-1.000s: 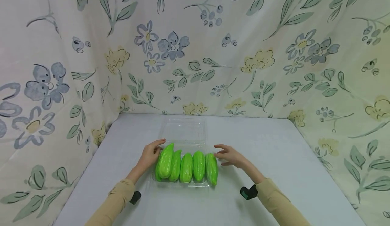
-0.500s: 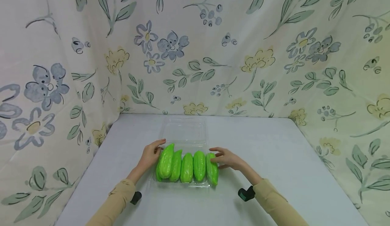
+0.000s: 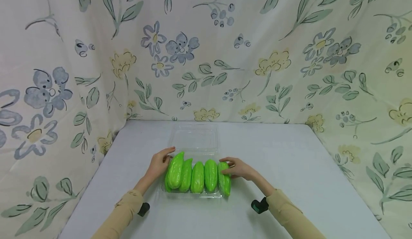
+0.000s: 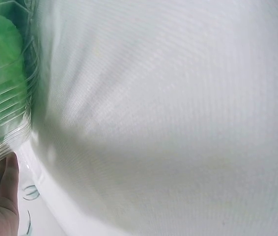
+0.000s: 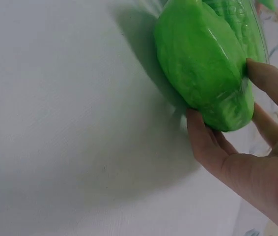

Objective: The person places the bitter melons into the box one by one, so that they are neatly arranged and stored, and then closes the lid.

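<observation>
Several bright green bitter melons lie side by side in a clear plastic box; another lies on top at the left. My right hand holds the rightmost bitter melon near its far end. In the right wrist view, thumb and fingers sit on opposite sides of this bitter melon, whose near end in the head view reaches the front rim. My left hand rests against the box's left side, by the hinge. In the left wrist view, its straight fingers touch the ridged box wall.
The box's transparent lid lies folded back behind it on the white table. A floral curtain hangs at the back and both sides. Dark wrist cameras hang beneath both forearms.
My right hand has moved left, from beside the rightmost bitter melon onto its far end, and its fingers have closed in around it. My left hand has stayed at the box.
</observation>
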Demonstrator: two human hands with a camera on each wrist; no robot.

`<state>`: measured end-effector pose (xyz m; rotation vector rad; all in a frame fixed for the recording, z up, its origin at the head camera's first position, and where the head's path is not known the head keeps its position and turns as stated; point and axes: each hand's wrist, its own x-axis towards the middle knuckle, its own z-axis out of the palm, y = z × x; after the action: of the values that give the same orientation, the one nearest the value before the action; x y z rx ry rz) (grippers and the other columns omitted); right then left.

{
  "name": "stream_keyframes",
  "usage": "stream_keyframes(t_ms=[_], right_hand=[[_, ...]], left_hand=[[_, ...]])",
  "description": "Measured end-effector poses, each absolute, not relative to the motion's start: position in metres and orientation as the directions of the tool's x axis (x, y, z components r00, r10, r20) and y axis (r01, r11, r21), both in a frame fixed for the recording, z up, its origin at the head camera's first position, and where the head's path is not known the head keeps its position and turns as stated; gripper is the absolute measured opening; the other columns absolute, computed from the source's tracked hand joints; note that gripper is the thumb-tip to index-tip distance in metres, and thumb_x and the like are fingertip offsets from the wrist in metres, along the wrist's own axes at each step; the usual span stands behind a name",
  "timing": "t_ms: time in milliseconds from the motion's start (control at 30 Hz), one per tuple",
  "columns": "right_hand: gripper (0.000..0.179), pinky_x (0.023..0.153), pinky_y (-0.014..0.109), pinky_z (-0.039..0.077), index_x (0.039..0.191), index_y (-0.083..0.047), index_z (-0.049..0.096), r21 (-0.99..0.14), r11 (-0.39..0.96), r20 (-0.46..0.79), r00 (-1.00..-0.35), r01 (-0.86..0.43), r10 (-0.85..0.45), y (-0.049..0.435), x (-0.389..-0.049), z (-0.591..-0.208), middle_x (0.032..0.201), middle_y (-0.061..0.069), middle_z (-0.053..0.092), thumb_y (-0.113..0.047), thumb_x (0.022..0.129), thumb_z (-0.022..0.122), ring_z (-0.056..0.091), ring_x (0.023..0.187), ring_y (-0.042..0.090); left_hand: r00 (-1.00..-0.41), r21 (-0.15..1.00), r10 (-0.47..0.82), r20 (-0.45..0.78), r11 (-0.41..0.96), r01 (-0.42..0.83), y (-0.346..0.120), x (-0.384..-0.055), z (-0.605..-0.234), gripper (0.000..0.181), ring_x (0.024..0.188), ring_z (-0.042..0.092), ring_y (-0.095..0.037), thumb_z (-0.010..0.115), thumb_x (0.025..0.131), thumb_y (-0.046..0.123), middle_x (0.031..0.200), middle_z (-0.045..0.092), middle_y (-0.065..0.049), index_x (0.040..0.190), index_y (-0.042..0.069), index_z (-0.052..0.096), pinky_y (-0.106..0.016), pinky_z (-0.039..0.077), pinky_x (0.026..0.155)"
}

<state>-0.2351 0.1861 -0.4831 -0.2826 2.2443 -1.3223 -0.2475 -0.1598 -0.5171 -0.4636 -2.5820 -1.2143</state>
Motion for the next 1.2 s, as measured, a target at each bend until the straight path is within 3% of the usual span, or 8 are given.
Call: stream_keyframes(t_ms=[567, 900, 1200], right_hand=[[0.055, 0.080, 0.044, 0.058, 0.134, -0.005, 0.051, -0.855, 0.511, -0.321, -0.863, 0.088, -0.389, 0.187, -0.234, -0.485, 0.133, 0.032, 0.044, -0.016, 0.084, 0.071, 0.053, 0.115, 0.041], [0.054, 0.078, 0.041, 0.058, 0.133, -0.006, 0.053, -0.858, 0.501, -0.305, -0.896, 0.110, -0.324, 0.185, -0.229, -0.487, 0.129, 0.030, 0.048, -0.016, 0.083, 0.072, 0.059, 0.105, 0.031], [0.057, 0.079, 0.039, 0.058, 0.134, -0.003, 0.051, -0.864, 0.495, -0.277, -0.908, 0.092, -0.314, 0.196, -0.223, -0.482, 0.130, 0.030, 0.047, -0.016, 0.083, 0.072, 0.059, 0.106, 0.031]], left_hand=[[-0.923, 0.704, 0.170, 0.346, 0.603, 0.375, -0.158, -0.247, -0.516, 0.039, 0.094, 0.069, -0.030, 0.051, 0.087, -0.014, 0.129, 0.060, -0.019, 0.122, -0.003, 0.061, -0.036, 0.058, 0.074], [-0.916, 0.696, 0.180, 0.359, 0.602, 0.391, -0.158, -0.247, -0.516, 0.038, 0.092, 0.069, -0.030, 0.051, 0.087, -0.014, 0.128, 0.060, -0.019, 0.122, -0.003, 0.061, -0.036, 0.058, 0.075], [-0.910, 0.687, 0.188, 0.369, 0.604, 0.404, -0.159, -0.247, -0.517, 0.038, 0.092, 0.070, -0.030, 0.050, 0.087, -0.014, 0.127, 0.060, -0.020, 0.122, -0.003, 0.061, -0.034, 0.058, 0.073]])
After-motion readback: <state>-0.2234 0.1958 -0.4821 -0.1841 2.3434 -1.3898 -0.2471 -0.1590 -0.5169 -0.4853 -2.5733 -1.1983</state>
